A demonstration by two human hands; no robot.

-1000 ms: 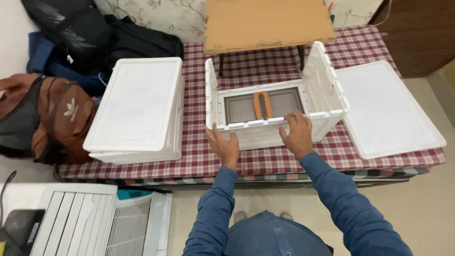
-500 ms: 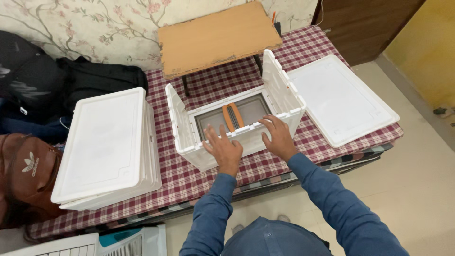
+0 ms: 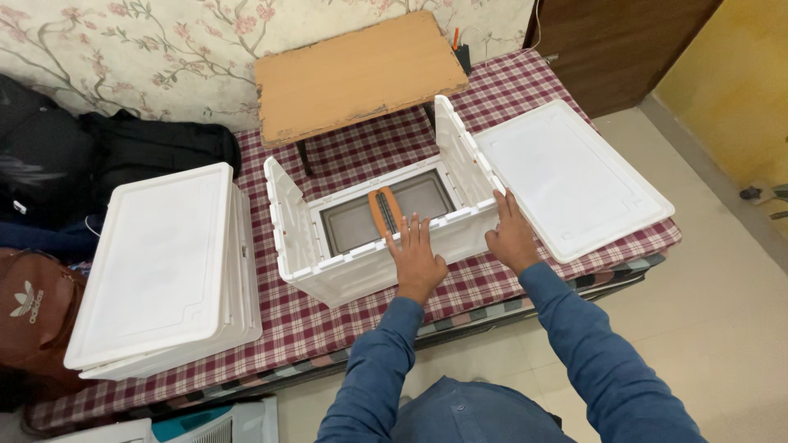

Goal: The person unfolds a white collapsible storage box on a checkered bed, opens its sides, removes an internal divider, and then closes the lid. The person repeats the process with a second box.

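A white folding plastic crate (image 3: 345, 267) stands half-open on a checked cloth, two end walls upright, with a grey floor and an orange handle (image 3: 383, 212) inside. My left hand (image 3: 417, 256) lies flat on the crate's near wall, fingers stretched over its top edge toward the orange handle. My right hand (image 3: 512, 231) rests on the crate's near right corner, fingers spread against the upright end wall. Neither hand holds anything.
A white lid (image 3: 568, 174) lies flat right of the crate. A stack of folded white crates (image 3: 164, 262) sits on the left. A small wooden table (image 3: 353, 72) stands behind. Dark bags (image 3: 123, 156) and a brown backpack (image 3: 33, 316) lie far left. The bed's edge (image 3: 460, 316) runs below my hands.
My left hand slid right along the near wall to its middle. My right hand moved from the near wall to the right corner. The view drifted slightly.
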